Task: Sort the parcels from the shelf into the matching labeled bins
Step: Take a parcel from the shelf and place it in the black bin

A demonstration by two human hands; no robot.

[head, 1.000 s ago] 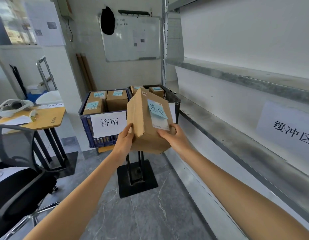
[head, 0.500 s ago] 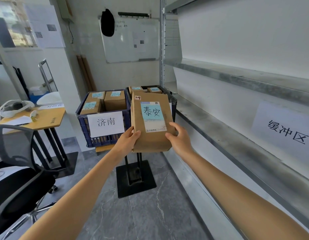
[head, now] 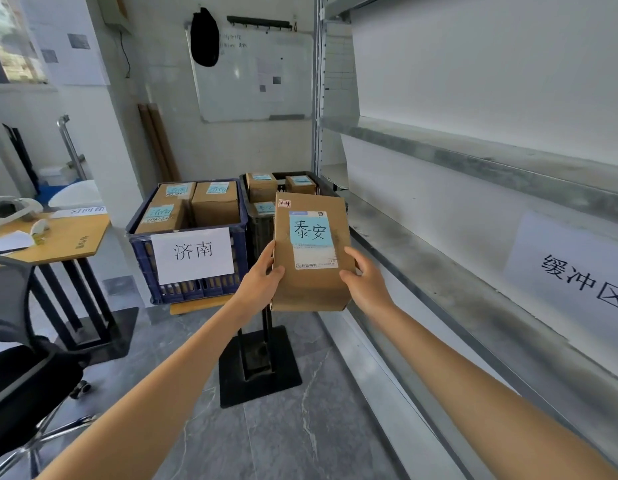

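While I hold this one up, the step is the label check before binning. Far left is the blue crate (head: 143, 271) signed 济南, with cardboard boxes inside; no match. My left hand (head: 262, 282) grips the parcel's left edge, thumb on the front and the other fingers behind it, hidden. The cardboard parcel (head: 311, 291) is in the air between both hands, upright, with its blue 泰安 label facing me. It sits in front of the black crate (head: 260, 233) and covers that crate's sign, so I can't tell the name; likely the 泰安 bin. My right hand (head: 364, 282) grips the right edge, thumb on the front, fingers curled round the back. The steel shelf (head: 473, 278) runs along the right.

Next: carry the parcel forward over the black crate's rim, confirm the sign, lower it beside the boxes there.

A second ago the parcel was angled corner-on with the label skewed; now its face is square to me, hands on the same edges.
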